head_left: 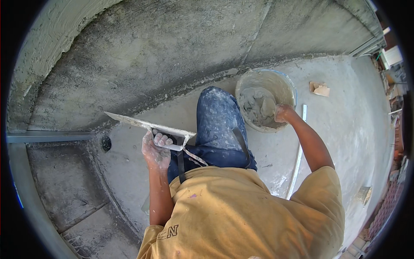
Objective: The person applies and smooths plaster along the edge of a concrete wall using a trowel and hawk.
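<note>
My left hand, dusted with grey mortar, is wrapped round the handle of a plastering trowel. The trowel's long flat blade is seen almost edge-on, in front of my left side and beside my raised knee. Over to the right, my right hand reaches inside the rim of a bucket with its fingers curled closed. Wet grey mortar lies in the bucket. Against my right fingers is a mortar-coated, blade-like shape; its handle, if any, is hidden by my hand.
A rough grey wall rises ahead, with fresh plaster at its upper left. A long straight bar lies on the concrete floor right of the bucket, near a torn brown scrap. A round dark hole is at left.
</note>
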Demonstrator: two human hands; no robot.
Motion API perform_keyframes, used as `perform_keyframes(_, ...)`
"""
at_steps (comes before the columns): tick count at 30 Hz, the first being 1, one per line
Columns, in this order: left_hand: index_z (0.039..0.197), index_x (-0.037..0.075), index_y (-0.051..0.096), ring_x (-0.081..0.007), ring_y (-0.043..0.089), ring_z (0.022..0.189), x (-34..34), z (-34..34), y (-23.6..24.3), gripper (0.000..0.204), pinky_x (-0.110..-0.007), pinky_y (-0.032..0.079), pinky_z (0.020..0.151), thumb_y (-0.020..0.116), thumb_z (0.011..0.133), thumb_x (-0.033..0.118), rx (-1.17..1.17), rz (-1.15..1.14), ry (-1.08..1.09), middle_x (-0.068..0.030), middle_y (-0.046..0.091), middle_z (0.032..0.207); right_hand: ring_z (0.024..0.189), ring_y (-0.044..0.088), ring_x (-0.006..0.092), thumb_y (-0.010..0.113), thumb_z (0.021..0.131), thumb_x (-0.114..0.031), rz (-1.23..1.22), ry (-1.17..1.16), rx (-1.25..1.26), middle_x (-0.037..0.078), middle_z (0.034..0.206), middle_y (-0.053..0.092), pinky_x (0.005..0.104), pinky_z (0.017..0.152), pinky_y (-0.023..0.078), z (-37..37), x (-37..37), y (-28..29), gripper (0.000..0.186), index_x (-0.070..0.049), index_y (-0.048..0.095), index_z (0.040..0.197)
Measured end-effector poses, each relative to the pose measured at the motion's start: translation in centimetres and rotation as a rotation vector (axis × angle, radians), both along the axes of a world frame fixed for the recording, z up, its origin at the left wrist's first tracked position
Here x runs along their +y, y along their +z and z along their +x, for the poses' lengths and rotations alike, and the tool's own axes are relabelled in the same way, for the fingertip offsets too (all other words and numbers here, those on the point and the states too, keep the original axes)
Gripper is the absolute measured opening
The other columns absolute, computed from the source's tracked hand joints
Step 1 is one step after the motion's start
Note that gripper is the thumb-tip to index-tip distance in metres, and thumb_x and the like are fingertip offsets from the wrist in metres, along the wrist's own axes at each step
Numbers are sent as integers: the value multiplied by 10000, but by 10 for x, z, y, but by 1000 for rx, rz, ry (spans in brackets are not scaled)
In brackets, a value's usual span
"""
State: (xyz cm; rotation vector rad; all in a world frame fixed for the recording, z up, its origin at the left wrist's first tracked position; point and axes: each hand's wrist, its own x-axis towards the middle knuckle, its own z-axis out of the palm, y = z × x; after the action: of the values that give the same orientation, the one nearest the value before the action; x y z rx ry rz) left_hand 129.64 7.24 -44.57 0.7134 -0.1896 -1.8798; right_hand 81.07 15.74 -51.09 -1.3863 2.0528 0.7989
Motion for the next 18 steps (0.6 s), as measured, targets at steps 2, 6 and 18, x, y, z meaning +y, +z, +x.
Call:
perform_keyframes(2, 959, 80, 574, -113, 471, 609, 3, 7, -6, 207, -309, 419, 623, 539, 949, 284, 1, 19, 1, 32, 444, 644, 1039, 666, 291, 587, 747, -211, 86, 66, 69, 157, 1087, 694, 382, 854, 537, -8, -20, 45, 357, -67, 701, 1053)
perform_keyframes(6, 956, 75, 561, -110, 452, 583, 15, 27, 2, 215, -293, 405, 599, 541, 942, 289, -31, 1, 65, 33, 429, 634, 1051, 663, 293, 666, 742, -241, -60, 149, 277, 153, 1102, 692, 384, 867, 541, -30, -49, 111, 361, -73, 709, 1060)
perform_keyframes(18, 917, 89, 537, -95, 429, 540, 21, 21, -3, 199, -278, 399, 530, 523, 937, 286, -113, 72, 62, 27, 414, 628, 911, 700, 274, 607, 820, -136, -61, 753, 185, 97, 905, 722, 413, 736, 549, 75, -71, 43, 161, -110, 742, 904)
